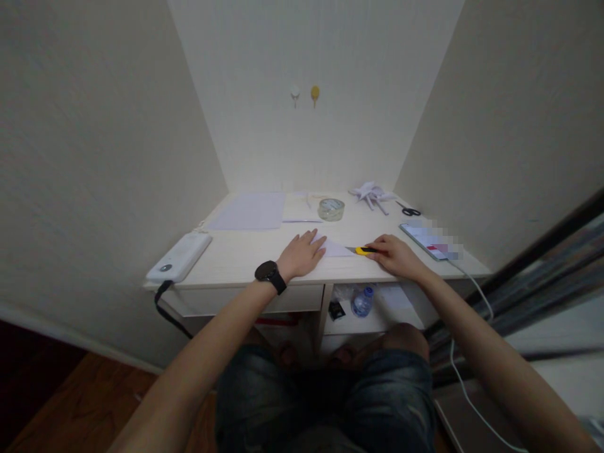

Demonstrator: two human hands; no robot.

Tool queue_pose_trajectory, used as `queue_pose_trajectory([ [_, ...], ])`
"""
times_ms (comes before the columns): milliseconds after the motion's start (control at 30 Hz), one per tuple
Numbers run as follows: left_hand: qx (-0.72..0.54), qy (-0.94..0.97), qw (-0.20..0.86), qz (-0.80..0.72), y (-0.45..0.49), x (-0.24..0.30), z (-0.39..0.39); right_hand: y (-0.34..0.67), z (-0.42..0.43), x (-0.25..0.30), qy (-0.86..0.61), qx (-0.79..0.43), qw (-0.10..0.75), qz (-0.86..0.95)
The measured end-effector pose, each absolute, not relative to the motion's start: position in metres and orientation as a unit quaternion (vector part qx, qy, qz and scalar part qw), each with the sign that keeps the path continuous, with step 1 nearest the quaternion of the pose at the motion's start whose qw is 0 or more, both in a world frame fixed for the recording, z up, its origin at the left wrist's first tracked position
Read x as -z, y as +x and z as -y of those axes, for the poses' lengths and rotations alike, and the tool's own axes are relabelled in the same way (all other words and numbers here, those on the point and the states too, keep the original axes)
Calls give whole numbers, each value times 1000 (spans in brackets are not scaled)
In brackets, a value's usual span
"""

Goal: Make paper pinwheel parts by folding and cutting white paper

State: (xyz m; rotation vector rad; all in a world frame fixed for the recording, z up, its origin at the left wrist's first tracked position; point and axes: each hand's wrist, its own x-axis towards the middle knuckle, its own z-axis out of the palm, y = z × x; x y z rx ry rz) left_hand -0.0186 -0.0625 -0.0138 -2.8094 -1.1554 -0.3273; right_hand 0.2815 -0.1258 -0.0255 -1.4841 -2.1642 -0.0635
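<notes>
My left hand lies flat with its fingers spread, pressing on a folded piece of white paper near the desk's front edge. A dark watch is on that wrist. My right hand is closed around a yellow and black utility knife. Its blade points left and meets the right corner of the paper; whether it is inside a fold I cannot tell. Behind the paper stands a roll of clear tape.
White sheets lie at the back left, a folded paper shape and black scissors at the back right. A phone with a white cable is at right, a white device at left. A plastic bottle sits on the shelf below.
</notes>
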Motion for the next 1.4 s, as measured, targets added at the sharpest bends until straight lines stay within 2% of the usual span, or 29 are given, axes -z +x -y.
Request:
queue_pose_trajectory([
  [333, 96, -927, 83, 353, -18, 10, 66, 278, 126, 17, -521, -18, 237, 820],
  [533, 89, -925, 45, 367, -18, 9, 67, 277, 129, 17, -523, -23, 239, 818],
  [967, 102, -923, 44, 368, -18, 13, 65, 250, 132, 25, -539, 43, 262, 800],
  [1400, 43, -920, 23, 388, -16, 12, 62, 249, 133, 27, -553, 48, 253, 793],
])
